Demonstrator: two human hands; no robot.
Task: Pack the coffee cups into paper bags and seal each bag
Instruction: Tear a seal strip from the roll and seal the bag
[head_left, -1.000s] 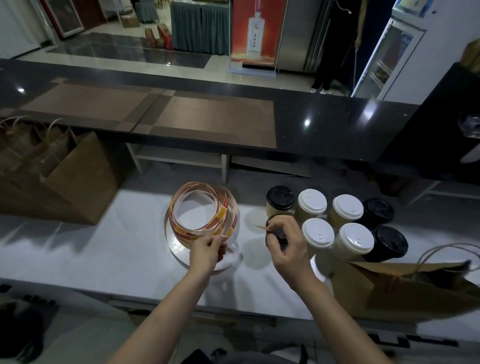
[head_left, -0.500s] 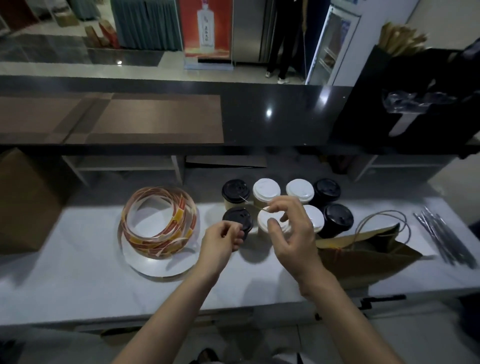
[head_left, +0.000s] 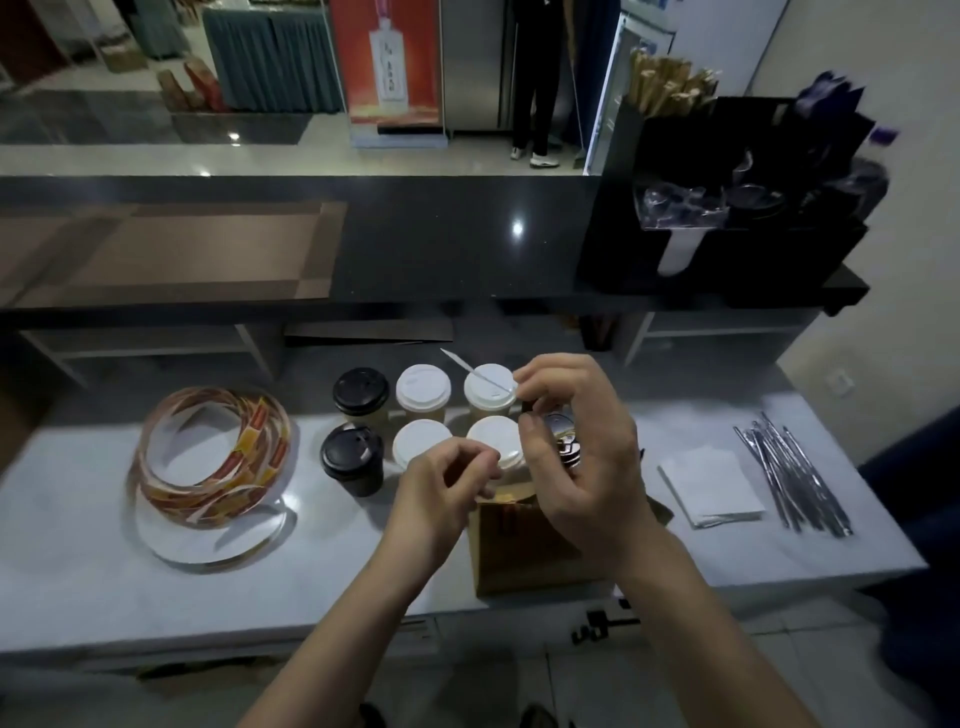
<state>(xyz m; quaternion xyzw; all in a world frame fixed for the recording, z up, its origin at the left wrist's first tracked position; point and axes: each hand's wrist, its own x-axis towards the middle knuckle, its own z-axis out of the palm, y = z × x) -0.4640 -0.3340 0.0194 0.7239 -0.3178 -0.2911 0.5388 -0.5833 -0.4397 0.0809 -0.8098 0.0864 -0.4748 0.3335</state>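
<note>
Mid-frame, the right hand (head_left: 587, 457) pinches a thin white paper strip (head_left: 475, 371) by its end (probably limp, tacky); the left hand (head_left: 441, 488) has an unclear hold.

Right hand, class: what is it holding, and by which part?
The right hand pinches a thin white strip by its near end, between thumb and forefinger; the far end sticks out free.

Poster (head_left: 389, 67) lettering seemingly illegible
</note>
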